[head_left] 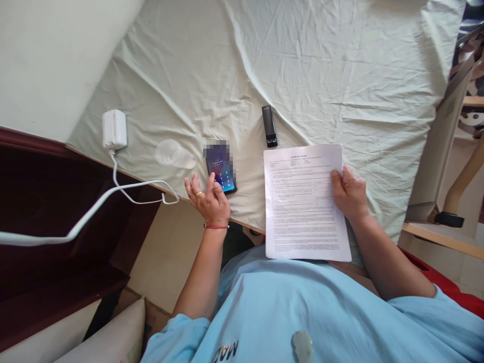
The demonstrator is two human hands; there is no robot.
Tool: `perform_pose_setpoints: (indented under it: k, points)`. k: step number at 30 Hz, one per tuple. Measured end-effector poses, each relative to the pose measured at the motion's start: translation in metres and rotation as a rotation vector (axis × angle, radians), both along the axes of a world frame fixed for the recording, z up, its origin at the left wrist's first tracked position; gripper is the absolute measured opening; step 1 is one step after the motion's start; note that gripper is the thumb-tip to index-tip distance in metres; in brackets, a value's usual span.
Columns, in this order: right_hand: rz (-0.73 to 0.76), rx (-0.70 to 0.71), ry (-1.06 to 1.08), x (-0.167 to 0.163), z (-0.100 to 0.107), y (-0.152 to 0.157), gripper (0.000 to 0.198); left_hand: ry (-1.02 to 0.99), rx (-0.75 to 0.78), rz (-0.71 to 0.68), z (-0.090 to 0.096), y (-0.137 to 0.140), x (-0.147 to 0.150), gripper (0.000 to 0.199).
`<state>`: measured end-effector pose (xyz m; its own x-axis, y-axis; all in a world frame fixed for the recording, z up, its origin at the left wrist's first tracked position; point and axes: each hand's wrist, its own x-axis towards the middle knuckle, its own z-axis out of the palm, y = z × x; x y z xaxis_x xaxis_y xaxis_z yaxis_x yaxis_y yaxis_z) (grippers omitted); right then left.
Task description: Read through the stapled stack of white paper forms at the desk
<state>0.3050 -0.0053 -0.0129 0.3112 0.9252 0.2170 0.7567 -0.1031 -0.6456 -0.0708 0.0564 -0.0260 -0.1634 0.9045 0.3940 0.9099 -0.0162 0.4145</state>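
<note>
My right hand (351,192) grips the right edge of a stack of printed papers (302,206), thumb on top and fingers hidden beneath. The stack overlaps the near edge of the cloth-covered table. My left hand (209,200), with a ring and a red wrist string, is over the lower end of a smartphone (222,164) lying on the cloth. Its fingers are apart, one at the lit screen, which shows a keypad. Part of the phone is blurred by pixels. A clear plastic cup (174,154) lies on its side left of the phone.
Beyond the papers lies a slim black device (269,126). A white plug adapter (114,129) with a white cable (113,189) sits at the table's left edge. The pale cloth (321,75) is wrinkled. Shelves with a wooden edge (442,241) stand to the right.
</note>
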Motion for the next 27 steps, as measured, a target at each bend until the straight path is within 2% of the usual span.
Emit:
perform_pose_setpoints:
  k: [11, 16, 22, 27]
  points:
    - [0.001, -0.025, -0.010, 0.000, 0.002, 0.000, 0.027, -0.018, -0.025, -0.007, 0.000, 0.001, 0.000, 0.055]
    - [-0.003, -0.046, 0.020, 0.001, 0.005, -0.001, 0.027, -0.056, 0.031, -0.043, 0.000, -0.002, -0.004, 0.060]
    - [0.016, -0.023, 0.205, 0.004, 0.017, -0.004, 0.032, -0.040, 0.141, -0.144, 0.005, -0.036, 0.009, 0.054]
    - [0.003, 0.016, 0.491, 0.007, 0.020, -0.006, 0.028, -0.092, 0.210, -0.329, 0.018, -0.074, 0.036, 0.039]
